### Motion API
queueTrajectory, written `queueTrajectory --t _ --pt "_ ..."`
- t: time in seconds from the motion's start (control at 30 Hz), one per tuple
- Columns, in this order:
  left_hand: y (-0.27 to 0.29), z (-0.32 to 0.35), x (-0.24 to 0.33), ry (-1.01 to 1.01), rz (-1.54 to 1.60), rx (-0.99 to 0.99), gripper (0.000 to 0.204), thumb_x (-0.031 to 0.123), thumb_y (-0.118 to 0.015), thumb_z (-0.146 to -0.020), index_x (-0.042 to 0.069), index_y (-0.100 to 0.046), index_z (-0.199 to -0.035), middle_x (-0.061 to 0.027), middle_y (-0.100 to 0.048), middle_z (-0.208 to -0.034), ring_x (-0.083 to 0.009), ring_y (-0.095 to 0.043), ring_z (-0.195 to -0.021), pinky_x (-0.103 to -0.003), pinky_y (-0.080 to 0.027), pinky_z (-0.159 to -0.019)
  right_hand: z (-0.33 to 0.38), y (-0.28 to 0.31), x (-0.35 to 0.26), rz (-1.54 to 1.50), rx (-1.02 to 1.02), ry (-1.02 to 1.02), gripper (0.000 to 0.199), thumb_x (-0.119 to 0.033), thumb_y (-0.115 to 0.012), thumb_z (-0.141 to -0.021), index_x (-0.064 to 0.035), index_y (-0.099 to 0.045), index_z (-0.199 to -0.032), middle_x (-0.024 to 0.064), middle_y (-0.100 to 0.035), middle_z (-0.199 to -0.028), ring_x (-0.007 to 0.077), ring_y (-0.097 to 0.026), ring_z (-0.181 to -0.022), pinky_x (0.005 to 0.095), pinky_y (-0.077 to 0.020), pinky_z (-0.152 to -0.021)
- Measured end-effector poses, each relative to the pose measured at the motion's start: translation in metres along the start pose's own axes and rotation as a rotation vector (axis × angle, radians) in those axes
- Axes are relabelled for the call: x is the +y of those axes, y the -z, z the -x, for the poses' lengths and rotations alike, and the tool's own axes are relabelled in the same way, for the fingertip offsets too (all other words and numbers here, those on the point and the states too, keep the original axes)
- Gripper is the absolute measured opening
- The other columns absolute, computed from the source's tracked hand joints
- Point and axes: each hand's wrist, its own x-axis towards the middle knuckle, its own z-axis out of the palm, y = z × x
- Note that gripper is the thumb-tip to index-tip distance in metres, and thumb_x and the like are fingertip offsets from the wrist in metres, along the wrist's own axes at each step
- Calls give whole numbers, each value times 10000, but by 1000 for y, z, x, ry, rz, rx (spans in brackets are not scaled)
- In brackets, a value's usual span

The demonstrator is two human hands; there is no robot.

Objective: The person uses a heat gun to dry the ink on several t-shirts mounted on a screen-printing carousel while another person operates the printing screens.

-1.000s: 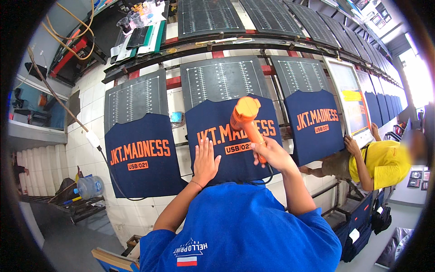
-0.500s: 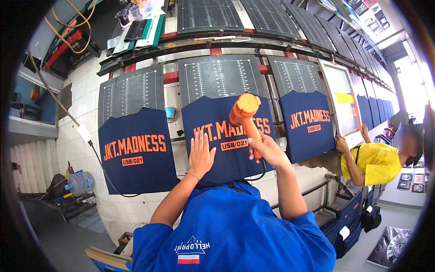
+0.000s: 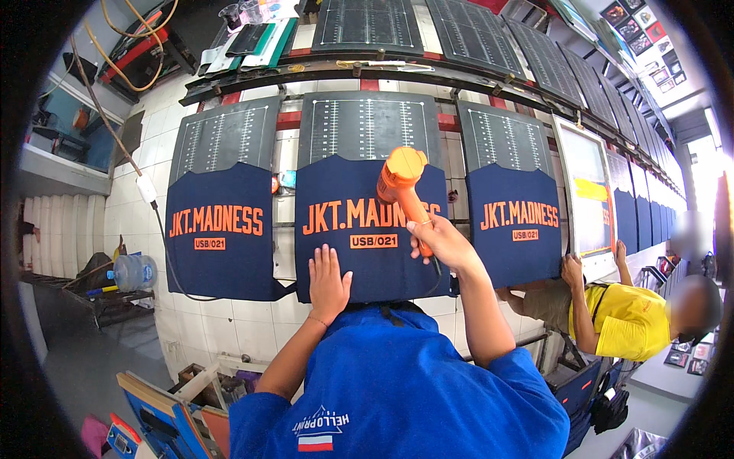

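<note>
Gripped in right hand (image 3: 446, 245): orange heat gun (image 3: 404, 172), over middle shirt (image 3: 367, 279). Laid flat, uncurled, toward lower-left corner of board (image 3: 371, 126): left hand (image 3: 330, 287). Likely drying print (image 3: 374, 242); calls for even sweeping.

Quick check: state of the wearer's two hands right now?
Left hand: open, fingers extended, palm down on the middle shirt.
Right hand: closed around the handle of the orange heat gun.

3 near fabric panels (image 3: 222, 264) side by side on boards (image 3: 370, 126) | heat gun (image 3: 411, 200) over middle panel (image 3: 382, 271) | framed screen (image 3: 587, 157) at right
</note>
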Motion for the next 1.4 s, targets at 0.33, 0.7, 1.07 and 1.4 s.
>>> queueTrajectory --t 0.33,0.7,1.07,1.4 --pt "-1 9 -27 194 -105 111 695 360 -443 -1010 -89 -260 -1508 -284 -230 -1586 -434 -175 -1491 -540 -133 -1215 36 22 24 5 -90 -110 355 -329 -653 -958 -8 -543 -1064 16 -597 -768 104 -641 -639 219 -460 -461" --pt "-2 -107 -34 96 -81 137 656 346 -439 -1016 -82 -309 -1495 -268 -276 -1575 -412 -207 -1487 -516 -142 -1220 11 17 10 -11 93 -7 335 -334 -610 -987 -20 -532 -1072 24 -597 -739 105 -637 -634 238 -473 -492" --pt "-4 -132 -38 16 -79 110 667 350 -467 -1005 -79 -314 -1493 -251 -278 -1581 -390 -203 -1495 -495 -144 -1227 55 13 26 -50 112 -77 314 -294 -650 -967 -12 -534 -1043 14 -590 -765 95 -620 -615 222 -463 -471" --pt "6 -55 -24 -149 19 -7 702 340 -523 -975 -94 -311 -1484 -274 -273 -1574 -420 -217 -1485 -528 -150 -1215 27 19 17 -51 271 -51 332 -327 -626 -981 -19 -550 -1076 3 -585 -734 90 -624 -619 228 -470 -481"
